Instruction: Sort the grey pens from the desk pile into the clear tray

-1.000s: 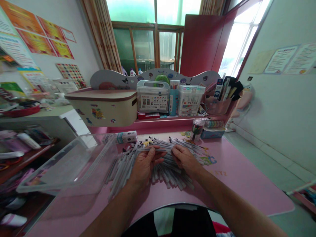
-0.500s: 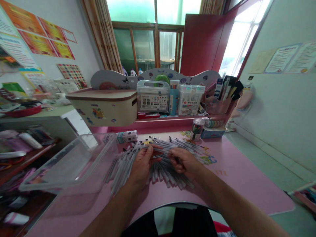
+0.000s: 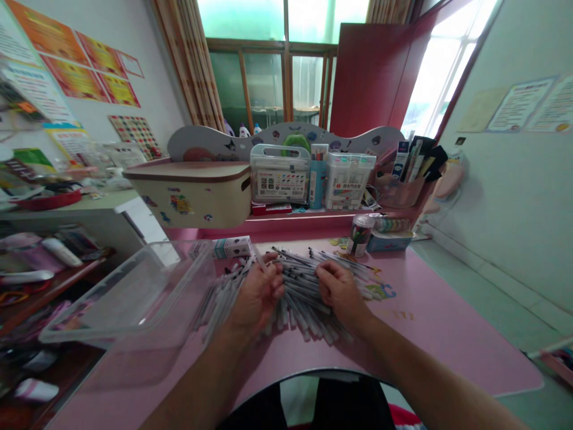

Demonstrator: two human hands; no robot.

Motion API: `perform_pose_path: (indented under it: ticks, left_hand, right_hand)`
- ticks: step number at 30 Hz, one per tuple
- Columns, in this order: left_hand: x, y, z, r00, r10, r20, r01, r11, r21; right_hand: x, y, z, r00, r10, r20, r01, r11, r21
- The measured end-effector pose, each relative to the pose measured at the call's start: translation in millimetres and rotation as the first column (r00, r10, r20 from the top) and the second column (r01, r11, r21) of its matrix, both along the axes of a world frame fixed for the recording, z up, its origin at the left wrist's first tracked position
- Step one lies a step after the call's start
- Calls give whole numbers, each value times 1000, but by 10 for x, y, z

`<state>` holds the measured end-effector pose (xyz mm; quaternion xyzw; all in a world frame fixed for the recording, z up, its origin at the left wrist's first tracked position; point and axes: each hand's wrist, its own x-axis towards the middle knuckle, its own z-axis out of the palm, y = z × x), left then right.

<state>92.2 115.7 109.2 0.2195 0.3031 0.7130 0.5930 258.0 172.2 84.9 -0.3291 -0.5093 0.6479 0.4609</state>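
Pen point(image 3: 258, 258) newly aslant, case label point(image 3: 280, 184) blurry

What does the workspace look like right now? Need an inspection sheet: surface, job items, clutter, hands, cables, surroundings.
Surface: pink desk, printed figures toward its right side.
Job items: loose pile of thin pen-like sticks, many dark-tipped, lying at mixed angles; clear bin left of the pile.
Clutter: small carton behind the pile; clear canister and blue box at the back right; lidded tub and two marker cases on the raised shelf.
Hands: left hand holds a slim pale piece; right hand curled at the pile, grip contents unclear.
Cables: nothing seen.
Surroundings: window ahead, papers on the left wall.
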Motion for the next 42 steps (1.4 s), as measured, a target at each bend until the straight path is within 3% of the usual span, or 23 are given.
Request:
perform_pose_path:
  ticks: [3,6,9,12,14,18,21,24,29,32,35,39,42]
  left_hand:
    - [195,-37,-59,992,-89,-84,86,996,-33]
    - [217,-37,-70,996,-85,-23,84,996,-16]
    - [165,-38,-54,981,-151,119,163,981,-102]
    - [187,-48,-69,956,-206,209,254,938,-236]
    - [246,-56,-99,940,-244,240,306,912,-273]
    - [354,-70,-163,906,-292,305,371,896,-244]
    - [379,-77,-174,903,-250,349,353,895,-272]
    - [387,-83,-154,904,-184,386,317,893,-318]
    - [415,-85,-140,908,-183,378,307,904,-299]
    - [423,-79,-155,898,-166,408,301,907,-293]
    - [421,-82,-160,885,-170,434,317,903,-291]
    - [394,-97,-138,906,-113,409,270,898,-349]
    - [350,-122,-68,929,-143,341,272,889,-369]
  right_hand:
    - [-4,-72,-30,988,48,148,-75,980,185]
    - [22,-86,-41,992,75,99,-97,967,236]
    - [46,-55,-45,997,-40,62,20,957,290]
    - [49,-48,-51,966,-220,136,139,885,444]
    - [42,-77,-55,939,-291,182,152,828,540]
    - [18,-170,-58,941,-258,218,37,721,692]
    - [1,-202,-67,943,-190,275,-86,656,750]
    - [-13,-182,-97,907,-220,359,-168,592,788]
    - [-21,-139,-139,841,-265,471,-309,480,821]
    - [-5,-149,-133,836,-258,484,-328,471,818]
    - [30,-151,-117,858,-258,445,-270,512,816]
    - [88,-80,-82,880,-334,338,-58,630,774]
    - [122,13,-53,880,-403,254,85,658,748]
